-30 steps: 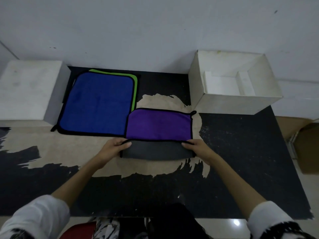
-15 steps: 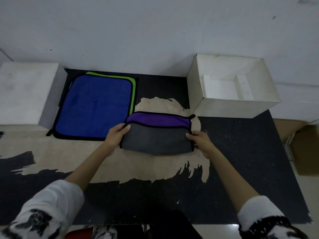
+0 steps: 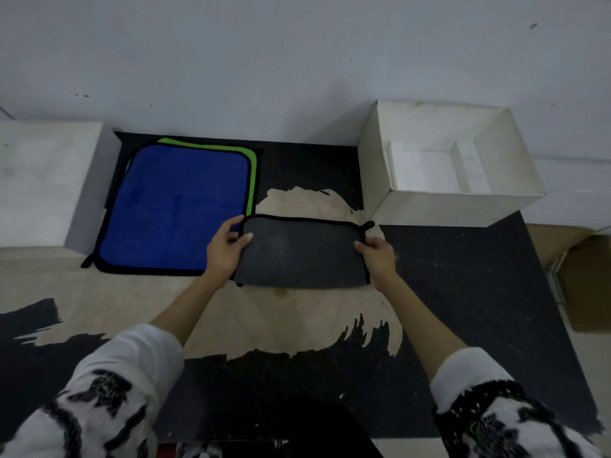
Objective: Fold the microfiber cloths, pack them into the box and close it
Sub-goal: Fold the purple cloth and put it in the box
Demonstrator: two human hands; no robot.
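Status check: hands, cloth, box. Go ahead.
Left hand and right hand each grip an end of the folded grey cloth. Blue cloth still flat. Box open, path clear.

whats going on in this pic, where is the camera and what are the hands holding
No machine here: a person wears a wide-angle camera on their head, looking forward and down at their own hands. The left hand and right hand each grip one end of a folded cloth, its grey side up with black edging. It lies on a worn black and tan mat. Left of it a blue cloth lies flat on a green cloth, of which only an edge shows. An open white box stands to the right, a closed white box on the left.
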